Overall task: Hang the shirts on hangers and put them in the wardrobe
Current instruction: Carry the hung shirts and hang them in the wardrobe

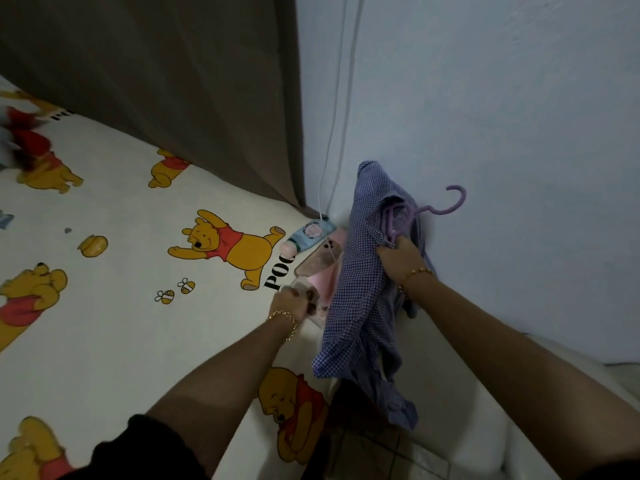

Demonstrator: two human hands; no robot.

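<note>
A blue-and-white checked shirt hangs bunched from my right hand, close to the pale wall. That hand grips the shirt's collar area together with a purple plastic hanger, whose hook sticks out to the right above the hand. My left hand reaches to the bed's edge and grips a pink-edged object lying there; what it is stays unclear. The shirt's lower part dangles beside the bed.
A bed sheet with yellow bear prints fills the left. A blue-and-pink tube and a phone on a white cable lie at the bed's corner. A brown curtain hangs behind. Tiled floor shows below.
</note>
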